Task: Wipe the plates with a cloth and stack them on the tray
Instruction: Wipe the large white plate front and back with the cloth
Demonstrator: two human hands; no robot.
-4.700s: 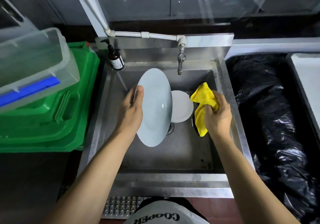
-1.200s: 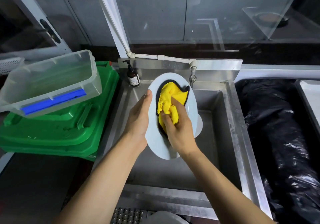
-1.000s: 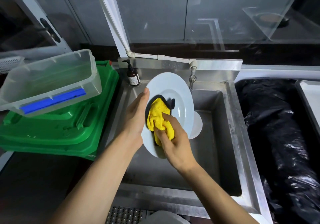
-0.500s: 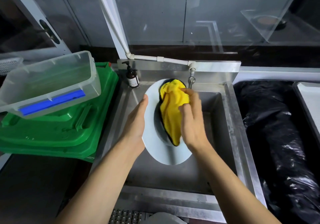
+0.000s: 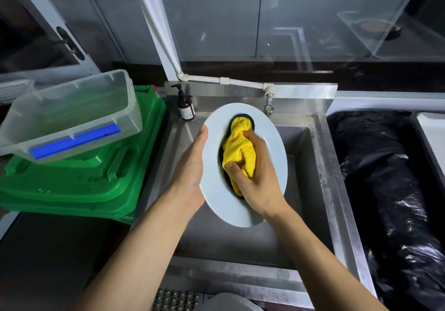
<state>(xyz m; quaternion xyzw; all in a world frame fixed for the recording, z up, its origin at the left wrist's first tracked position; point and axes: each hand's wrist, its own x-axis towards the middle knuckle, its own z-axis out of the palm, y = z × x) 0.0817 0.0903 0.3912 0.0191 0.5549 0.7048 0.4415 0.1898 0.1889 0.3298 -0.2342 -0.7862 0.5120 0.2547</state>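
Note:
A large white plate (image 5: 216, 204) is held tilted on edge above the steel sink (image 5: 320, 190). My left hand (image 5: 190, 173) grips its left rim, thumb over the front. My right hand (image 5: 258, 178) is shut on a yellow cloth (image 5: 239, 151) with a dark backing and presses it against the middle of the plate's face. The smaller plate seen earlier in the sink is hidden behind the large one. A pale tray (image 5: 433, 139) shows at the far right edge.
A tap (image 5: 268, 108) hangs just behind the plate's top rim. A brown pump bottle (image 5: 185, 108) stands at the sink's back left corner. Left of the sink a clear plastic tub (image 5: 69, 115) rests on green crates (image 5: 79, 178). Black plastic sheeting (image 5: 385, 190) covers the counter on the right.
My right hand has bunched the cloth and dragged it from the plate's upper part down to its middle. The plate's face has turned more toward me. My left hand keeps its grip.

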